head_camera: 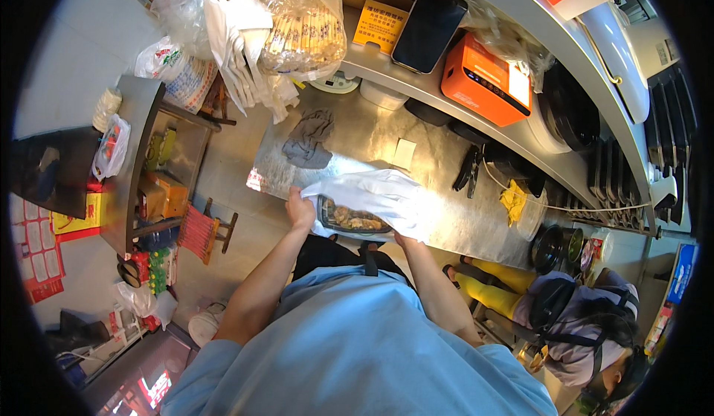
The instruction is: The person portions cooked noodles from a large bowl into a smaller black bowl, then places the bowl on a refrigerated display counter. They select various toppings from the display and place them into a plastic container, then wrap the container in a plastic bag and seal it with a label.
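A white plastic bag (371,190) is spread between my two hands, at the near edge of the metal counter. Inside its opening sits a black takeaway container (357,218) with a clear lid, and browned food shows through. My left hand (301,209) grips the bag's left edge, fingers curled. On the other side, my right hand (409,240) holds the bag's near right edge; the bag hides most of its fingers. Beyond the bag, a small pale paper slip (404,154) lies on the counter, and a crumpled grey cloth (309,137) lies to its left.
Black tongs (468,170) and a yellow cloth (513,201) lie on the metal counter (362,126) at right. The shelf above carries a smartphone (429,28) and an orange printer-like box (485,81). White bags (234,42) hang at upper left. Another person (574,315) is at lower right.
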{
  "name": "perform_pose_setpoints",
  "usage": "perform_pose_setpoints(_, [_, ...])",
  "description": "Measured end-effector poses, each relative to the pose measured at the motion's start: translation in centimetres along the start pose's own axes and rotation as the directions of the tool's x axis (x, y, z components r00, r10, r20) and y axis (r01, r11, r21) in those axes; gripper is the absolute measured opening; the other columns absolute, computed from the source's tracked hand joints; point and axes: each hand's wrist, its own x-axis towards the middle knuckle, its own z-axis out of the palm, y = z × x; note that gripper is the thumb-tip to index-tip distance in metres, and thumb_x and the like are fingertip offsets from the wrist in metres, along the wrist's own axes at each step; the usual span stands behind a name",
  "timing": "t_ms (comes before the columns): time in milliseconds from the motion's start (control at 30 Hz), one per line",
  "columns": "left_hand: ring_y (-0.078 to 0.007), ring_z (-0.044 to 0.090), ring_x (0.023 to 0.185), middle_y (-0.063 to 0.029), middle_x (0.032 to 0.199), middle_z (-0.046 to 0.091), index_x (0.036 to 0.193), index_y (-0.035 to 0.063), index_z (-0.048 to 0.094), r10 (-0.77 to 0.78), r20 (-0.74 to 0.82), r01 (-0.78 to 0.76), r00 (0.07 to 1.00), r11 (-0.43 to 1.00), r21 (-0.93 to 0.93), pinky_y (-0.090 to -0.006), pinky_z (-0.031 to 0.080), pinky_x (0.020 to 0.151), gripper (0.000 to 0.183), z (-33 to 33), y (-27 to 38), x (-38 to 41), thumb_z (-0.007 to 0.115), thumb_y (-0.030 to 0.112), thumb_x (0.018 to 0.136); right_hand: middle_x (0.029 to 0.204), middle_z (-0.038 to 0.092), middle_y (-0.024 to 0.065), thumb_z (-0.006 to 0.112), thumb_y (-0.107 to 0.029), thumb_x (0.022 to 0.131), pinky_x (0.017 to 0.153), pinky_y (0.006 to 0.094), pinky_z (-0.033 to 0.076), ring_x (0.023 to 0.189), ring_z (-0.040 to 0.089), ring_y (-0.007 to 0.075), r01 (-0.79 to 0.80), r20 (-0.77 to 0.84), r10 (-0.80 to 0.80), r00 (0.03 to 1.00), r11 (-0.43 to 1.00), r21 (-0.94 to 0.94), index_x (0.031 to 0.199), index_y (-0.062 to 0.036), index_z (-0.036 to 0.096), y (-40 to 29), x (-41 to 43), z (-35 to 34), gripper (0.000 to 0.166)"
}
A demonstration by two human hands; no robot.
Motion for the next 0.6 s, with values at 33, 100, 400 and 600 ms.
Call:
perform_pose_setpoints(33, [-0.049,0.067,0.094,-0.0293,0.101,0.07,0.107,0.0034,0.06,0.044,0.049,-0.045,0.998,0.999,0.018,-0.0517,0.052,0.082,0.024,-1.2,1.2,0.7,0.058,0.0,0.084,0.125,0.07,0.013,0.07,-0.027,0.096,0.097,0.0419,0.051,0.113,0.065,0.0301,-0.002,0.009,0.002,1.0,1.0,0.005,0.129,-0.0076,0.068,0.1,0.1,-0.5,0.039])
perform_pose_setpoints(100, [-0.0533,0.066,0.086,-0.0288,0.096,0.07,0.108,0.0036,0.058,0.119,0.152,-0.128,0.981,0.991,0.051,-0.0525,0.052,0.078,0.026,-4.3,3.3,2.0,0.059,-0.001,0.082,0.126,0.069,0.0137,0.07,-0.028,0.095,0.099,0.0421,0.05,0.115,0.064,0.0305,-0.011,0.022,0.011,1.0,1.0,0.006,0.128,-0.0072,0.068,0.4,0.4,-1.4,0.039])
perform_pose_setpoints(400, [-0.0113,0.052,0.061,-0.0089,0.092,0.063,0.149,0.0124,0.037,0.163,0.889,0.823,0.428,0.335,-0.458,-0.0254,0.042,0.05,0.06,-15.2,18.1,-1.1,0.061,0.003,0.095,0.128,0.069,0.0169,0.07,-0.032,0.094,0.104,0.0431,0.048,0.12,0.063,0.0325,0.114,0.032,-0.11,0.993,0.943,-0.312,0.125,-0.0055,0.069,1.6,0.6,-2.9,0.041])
perform_pose_setpoints(600, [-0.0152,0.061,0.087,-0.0135,0.118,0.066,0.156,0.0131,0.031,0.282,0.798,0.718,0.533,0.349,-0.603,-0.0295,0.051,0.067,0.07,-16.2,22.5,-2.0,0.059,-0.001,0.094,0.133,0.064,0.0241,0.078,-0.037,0.087,0.105,0.0471,0.047,0.125,0.061,0.0395,0.182,0.513,0.208,0.833,0.772,-0.609,0.14,-0.0076,0.056,-9.8,1.3,-2.0,0.065])
